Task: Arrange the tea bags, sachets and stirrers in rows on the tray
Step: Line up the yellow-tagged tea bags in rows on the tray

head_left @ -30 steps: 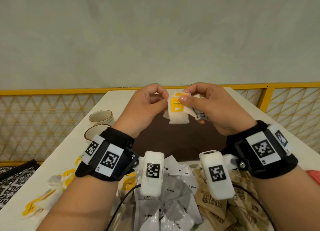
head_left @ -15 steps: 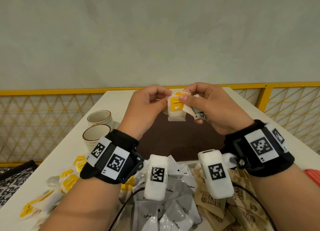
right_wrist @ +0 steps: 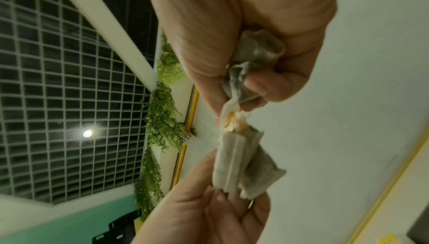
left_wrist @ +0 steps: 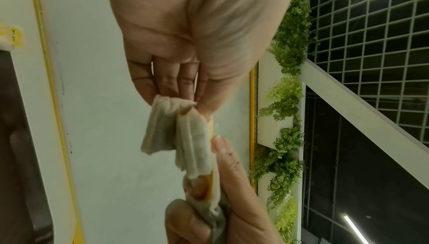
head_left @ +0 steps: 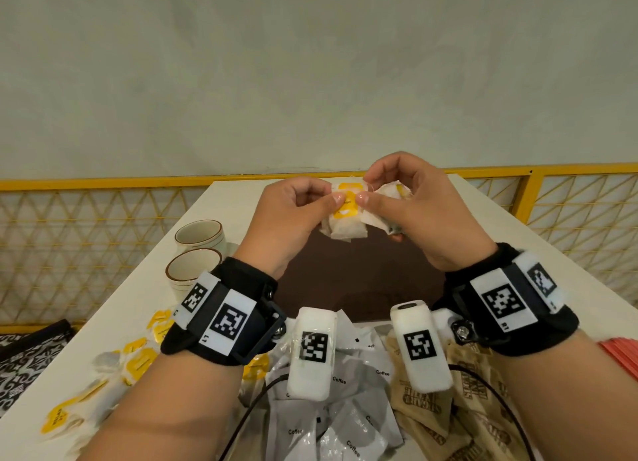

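Both hands are raised above the dark brown tray (head_left: 362,288). My left hand (head_left: 324,201) pinches a white tea bag (head_left: 345,229) with a yellow tag at its top. My right hand (head_left: 367,193) presses its thumb on the same tag and keeps a bunch of further tea bags (head_left: 390,198) curled in its fingers. In the left wrist view the tea bag (left_wrist: 185,138) hangs from the left hand's fingertips (left_wrist: 176,90). In the right wrist view the bunched tea bags (right_wrist: 253,59) sit crumpled in the right palm. The pinched tea bag (right_wrist: 241,165) hangs below them.
Near me lies a heap of grey coffee sachets (head_left: 345,426), with brown sugar sachets (head_left: 466,409) to its right. Loose yellow-tagged tea bags (head_left: 138,360) are scattered at the left. Red stirrers (head_left: 621,353) show at the right edge. Two cups (head_left: 193,253) stand left of the tray.
Both hands have stayed together over the tray and shifted their hold. The two thumbs now meet on the yellow tag, and the tea bag hangs lower between them.
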Demonstrator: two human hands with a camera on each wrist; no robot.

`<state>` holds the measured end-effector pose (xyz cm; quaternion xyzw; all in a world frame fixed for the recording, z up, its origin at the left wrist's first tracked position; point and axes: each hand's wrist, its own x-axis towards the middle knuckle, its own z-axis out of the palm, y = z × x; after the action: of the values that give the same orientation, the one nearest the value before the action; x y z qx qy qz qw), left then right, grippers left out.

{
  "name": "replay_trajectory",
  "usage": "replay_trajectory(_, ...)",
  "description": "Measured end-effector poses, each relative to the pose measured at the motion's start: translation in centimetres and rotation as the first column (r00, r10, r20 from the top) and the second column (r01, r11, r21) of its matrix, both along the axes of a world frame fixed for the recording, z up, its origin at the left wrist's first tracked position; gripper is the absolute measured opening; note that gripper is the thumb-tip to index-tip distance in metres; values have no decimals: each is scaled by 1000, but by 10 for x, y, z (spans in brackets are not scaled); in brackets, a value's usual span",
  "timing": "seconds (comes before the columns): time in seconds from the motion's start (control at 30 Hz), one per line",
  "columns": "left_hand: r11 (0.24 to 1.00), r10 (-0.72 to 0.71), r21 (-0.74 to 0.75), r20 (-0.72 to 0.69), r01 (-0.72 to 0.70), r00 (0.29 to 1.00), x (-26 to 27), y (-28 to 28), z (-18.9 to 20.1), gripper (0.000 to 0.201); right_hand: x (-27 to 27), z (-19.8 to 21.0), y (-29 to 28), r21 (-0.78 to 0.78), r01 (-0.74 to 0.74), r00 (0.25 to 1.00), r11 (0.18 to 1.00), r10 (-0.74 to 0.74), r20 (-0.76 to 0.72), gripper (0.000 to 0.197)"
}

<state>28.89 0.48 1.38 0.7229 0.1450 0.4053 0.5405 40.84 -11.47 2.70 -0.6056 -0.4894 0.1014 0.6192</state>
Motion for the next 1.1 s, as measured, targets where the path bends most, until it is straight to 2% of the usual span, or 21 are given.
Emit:
replay_trajectory(0.2, 999, -3, -52, 19, 4, 1000, -1, 1, 1, 4, -2, -2, 2, -24, 48, 991, 999, -45, 126, 13)
replay_trajectory(0.33, 991, -38, -131, 35, 42, 999, 0, -4, 2, 5, -4, -1, 2, -35, 60, 995, 998, -57, 80, 11)
replay_trajectory(0.57, 967, -100, -234, 4, 99, 995, -2, -8, 6, 18, -6, -1, -1, -103, -45, 997, 994, 52, 61, 11)
replay_trajectory(0.7, 951, -91, -295, 18, 93, 996, -5, -5, 10, 20, -5, 3, -3, -122, -99, 995, 988, 96, -25, 12)
replay_trajectory(0.8, 979, -36, -197, 63, 48, 997, -5, -2, 10, 24, -2, 7, -6, -98, -117, 990, 988, 109, -88, 13)
replay_trajectory(0.97, 998, 40, 39, 65, -42, 997, -4, -1, 6, 17, -1, 9, -7, -65, -88, 991, 994, 80, -106, 10)
replay_trajectory(1.03, 988, 70, 131, 52, -76, 996, -5, -1, 5, 17, -1, 8, -6, -53, -72, 995, 996, 68, -78, 11)
replay_trajectory(1.1, 976, 83, 197, 35, -88, 996, -5, 0, 5, 17, -2, 6, -4, -48, -57, 998, 997, 55, -25, 19)
